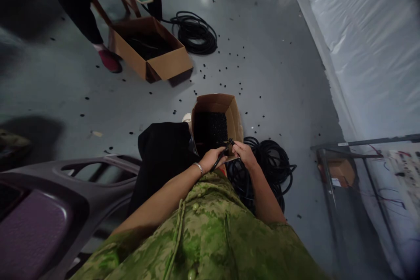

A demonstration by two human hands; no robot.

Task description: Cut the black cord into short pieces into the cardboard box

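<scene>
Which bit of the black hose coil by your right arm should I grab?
Probably the outer loops of the black hose coil, coming from the right side of the picture. Loops stick out there, while my right arm crosses above the coil and the cardboard box stands left. Gather several: they look loose, so one might slide away.

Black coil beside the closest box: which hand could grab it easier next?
Probably the right hand: the coil lies on that side, farther from the left hand. Both are busy with black cable.
</scene>
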